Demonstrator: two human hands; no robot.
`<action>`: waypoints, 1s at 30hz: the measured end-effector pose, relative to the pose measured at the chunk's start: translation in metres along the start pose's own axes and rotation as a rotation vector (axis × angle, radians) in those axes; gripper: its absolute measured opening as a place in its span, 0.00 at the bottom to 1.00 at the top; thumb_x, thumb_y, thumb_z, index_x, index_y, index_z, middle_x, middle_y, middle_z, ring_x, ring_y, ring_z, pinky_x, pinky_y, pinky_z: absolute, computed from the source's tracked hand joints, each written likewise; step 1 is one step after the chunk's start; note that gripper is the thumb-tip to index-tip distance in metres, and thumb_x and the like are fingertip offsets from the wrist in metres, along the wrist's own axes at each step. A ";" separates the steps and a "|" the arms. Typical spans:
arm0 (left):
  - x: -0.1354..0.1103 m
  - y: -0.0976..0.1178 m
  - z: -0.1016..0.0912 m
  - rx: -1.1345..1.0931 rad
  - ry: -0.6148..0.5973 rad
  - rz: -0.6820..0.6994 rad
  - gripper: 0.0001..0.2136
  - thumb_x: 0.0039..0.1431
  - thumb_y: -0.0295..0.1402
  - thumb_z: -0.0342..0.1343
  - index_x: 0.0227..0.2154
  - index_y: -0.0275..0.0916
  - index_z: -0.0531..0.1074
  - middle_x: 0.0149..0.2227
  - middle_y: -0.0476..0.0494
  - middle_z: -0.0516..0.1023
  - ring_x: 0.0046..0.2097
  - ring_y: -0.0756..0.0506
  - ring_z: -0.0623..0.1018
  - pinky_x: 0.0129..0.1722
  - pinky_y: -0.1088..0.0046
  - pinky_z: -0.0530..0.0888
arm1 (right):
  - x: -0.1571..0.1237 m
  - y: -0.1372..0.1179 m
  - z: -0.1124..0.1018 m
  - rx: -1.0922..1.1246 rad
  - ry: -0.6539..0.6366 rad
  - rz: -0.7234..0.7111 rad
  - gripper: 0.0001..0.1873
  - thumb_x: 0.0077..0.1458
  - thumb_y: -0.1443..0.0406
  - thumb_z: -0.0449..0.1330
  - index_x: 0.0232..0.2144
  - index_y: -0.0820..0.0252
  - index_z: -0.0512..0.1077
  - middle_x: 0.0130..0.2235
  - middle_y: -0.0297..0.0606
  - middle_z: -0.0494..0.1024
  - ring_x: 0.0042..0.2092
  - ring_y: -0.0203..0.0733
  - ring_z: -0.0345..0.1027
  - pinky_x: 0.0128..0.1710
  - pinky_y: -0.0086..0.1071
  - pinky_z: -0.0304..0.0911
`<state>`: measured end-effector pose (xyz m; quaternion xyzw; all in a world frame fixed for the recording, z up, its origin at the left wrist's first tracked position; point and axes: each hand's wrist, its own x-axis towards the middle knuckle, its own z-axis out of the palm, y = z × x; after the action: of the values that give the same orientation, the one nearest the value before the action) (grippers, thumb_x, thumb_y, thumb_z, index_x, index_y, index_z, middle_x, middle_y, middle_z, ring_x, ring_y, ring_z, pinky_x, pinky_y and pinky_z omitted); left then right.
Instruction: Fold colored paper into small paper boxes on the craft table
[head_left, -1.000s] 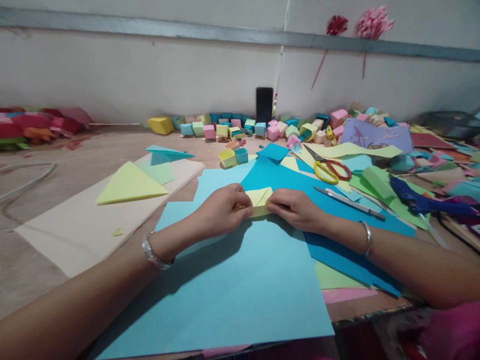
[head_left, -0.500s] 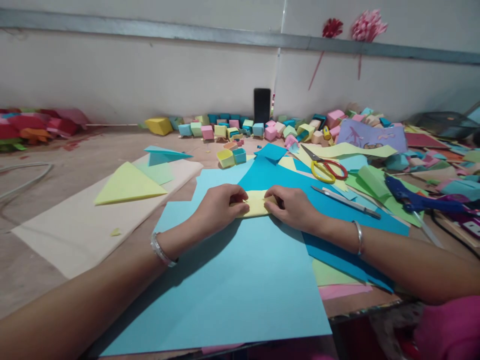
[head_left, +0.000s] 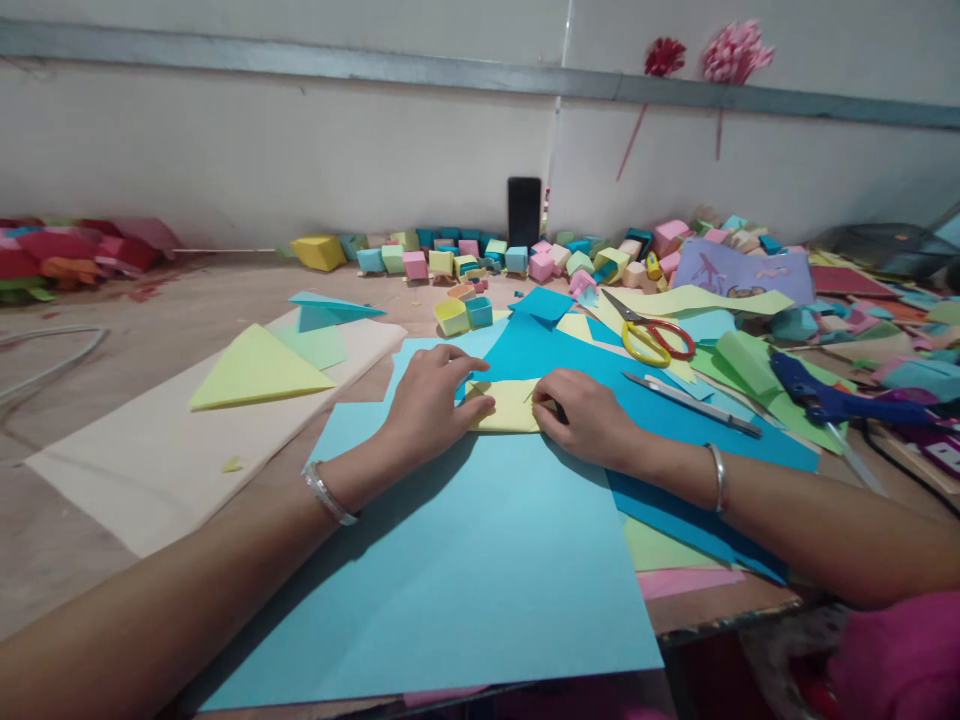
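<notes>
1. while the bare left hand (head_left: 431, 400) has its grip open, thumb touching the left end of the flat, pale-yellow folded paper strip (head_left: 506, 405), its index finger is raised, presumably leaving the thumb to steady that end.
2. the bare right hand (head_left: 589, 415) curls its fingers onto the strip's right end, likely to stop it slipping; whether that grip pinches or merely presses, i cannot tell.
3. the strip lies between both hands, over the large light-blue paper sheet (head_left: 465, 550), which probably gives a smooth surface on the counter (head_left: 247, 290).
4. red-and-yellow-handled metal scissors (head_left: 651, 340) and a slim silver craft knife (head_left: 694, 403) lie beyond the right hand, seemingly for easy reach.
</notes>
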<state>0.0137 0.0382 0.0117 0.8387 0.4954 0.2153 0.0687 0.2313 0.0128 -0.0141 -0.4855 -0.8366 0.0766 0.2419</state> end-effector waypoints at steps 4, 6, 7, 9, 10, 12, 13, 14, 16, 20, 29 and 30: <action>0.001 -0.001 0.001 0.044 -0.062 0.030 0.18 0.56 0.42 0.57 0.48 0.40 0.74 0.44 0.40 0.76 0.47 0.37 0.71 0.48 0.58 0.65 | 0.000 -0.001 -0.001 0.008 -0.004 0.022 0.03 0.56 0.68 0.53 0.30 0.59 0.66 0.34 0.37 0.73 0.37 0.39 0.63 0.34 0.31 0.53; 0.001 0.000 0.000 0.029 -0.063 0.026 0.18 0.54 0.42 0.58 0.46 0.41 0.75 0.42 0.41 0.77 0.47 0.37 0.71 0.47 0.58 0.65 | 0.001 -0.002 -0.002 0.010 -0.006 0.037 0.03 0.56 0.68 0.53 0.30 0.59 0.65 0.33 0.37 0.72 0.36 0.39 0.63 0.33 0.31 0.52; 0.001 0.001 0.000 0.013 -0.047 0.024 0.18 0.53 0.41 0.60 0.46 0.41 0.75 0.41 0.42 0.77 0.46 0.37 0.71 0.47 0.59 0.65 | 0.001 -0.002 -0.003 0.011 -0.009 0.044 0.03 0.56 0.68 0.53 0.29 0.59 0.65 0.33 0.36 0.72 0.35 0.38 0.62 0.33 0.31 0.52; 0.001 0.003 -0.001 -0.070 -0.027 0.014 0.20 0.50 0.38 0.62 0.47 0.40 0.73 0.41 0.42 0.75 0.45 0.39 0.72 0.45 0.61 0.67 | 0.001 -0.002 -0.003 0.017 -0.013 0.051 0.04 0.56 0.69 0.53 0.29 0.59 0.64 0.32 0.36 0.72 0.35 0.38 0.62 0.32 0.30 0.52; 0.000 0.003 -0.001 -0.136 -0.029 0.003 0.22 0.48 0.37 0.63 0.48 0.40 0.73 0.40 0.43 0.74 0.44 0.41 0.72 0.43 0.63 0.68 | 0.001 -0.002 -0.003 0.019 -0.014 0.049 0.04 0.56 0.69 0.53 0.29 0.59 0.64 0.32 0.35 0.72 0.35 0.38 0.61 0.32 0.30 0.52; 0.000 0.005 -0.001 -0.297 -0.056 -0.046 0.24 0.45 0.34 0.64 0.49 0.40 0.71 0.38 0.46 0.71 0.39 0.44 0.72 0.38 0.67 0.70 | 0.001 -0.001 -0.002 0.019 -0.011 0.040 0.04 0.56 0.68 0.53 0.29 0.59 0.64 0.32 0.35 0.71 0.35 0.38 0.61 0.33 0.31 0.52; -0.001 0.005 -0.001 -0.385 -0.078 -0.085 0.26 0.44 0.33 0.64 0.49 0.41 0.70 0.37 0.47 0.70 0.37 0.46 0.72 0.35 0.69 0.71 | 0.001 -0.001 -0.002 0.019 -0.008 0.037 0.03 0.56 0.68 0.53 0.29 0.59 0.64 0.32 0.35 0.71 0.35 0.38 0.61 0.33 0.31 0.52; -0.001 0.006 0.000 -0.477 -0.099 -0.132 0.27 0.43 0.33 0.65 0.50 0.41 0.69 0.37 0.48 0.70 0.34 0.47 0.72 0.32 0.71 0.71 | 0.001 -0.001 -0.001 0.018 -0.003 0.035 0.03 0.56 0.69 0.53 0.29 0.59 0.64 0.32 0.35 0.71 0.34 0.38 0.61 0.33 0.31 0.52; -0.002 0.007 0.000 -0.672 -0.145 -0.227 0.32 0.41 0.31 0.66 0.53 0.42 0.67 0.40 0.47 0.70 0.33 0.49 0.74 0.29 0.72 0.71 | 0.000 -0.002 -0.001 0.023 0.016 0.027 0.04 0.56 0.69 0.53 0.29 0.59 0.64 0.31 0.35 0.70 0.34 0.38 0.61 0.33 0.31 0.53; -0.003 0.010 -0.003 -0.949 -0.281 -0.331 0.27 0.41 0.32 0.67 0.48 0.37 0.70 0.41 0.44 0.75 0.35 0.46 0.77 0.31 0.72 0.74 | 0.002 -0.002 -0.004 0.063 0.150 0.023 0.03 0.54 0.66 0.56 0.32 0.60 0.66 0.34 0.39 0.70 0.37 0.42 0.62 0.37 0.34 0.57; -0.002 0.008 -0.008 -1.163 -0.282 -0.377 0.18 0.40 0.32 0.69 0.37 0.35 0.76 0.32 0.48 0.76 0.31 0.52 0.73 0.28 0.79 0.69 | 0.008 0.006 -0.006 0.750 0.042 0.235 0.14 0.51 0.59 0.61 0.37 0.61 0.71 0.32 0.36 0.74 0.32 0.38 0.67 0.32 0.31 0.64; -0.002 0.008 -0.007 -1.183 -0.281 -0.379 0.18 0.41 0.32 0.69 0.37 0.35 0.76 0.32 0.48 0.76 0.30 0.52 0.72 0.27 0.79 0.69 | 0.007 0.005 -0.006 0.762 0.060 0.240 0.12 0.51 0.58 0.61 0.34 0.61 0.71 0.31 0.35 0.74 0.32 0.37 0.67 0.31 0.31 0.64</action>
<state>0.0159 0.0316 0.0200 0.5769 0.4187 0.3247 0.6216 0.2355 0.0211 -0.0082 -0.4575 -0.6781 0.3948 0.4183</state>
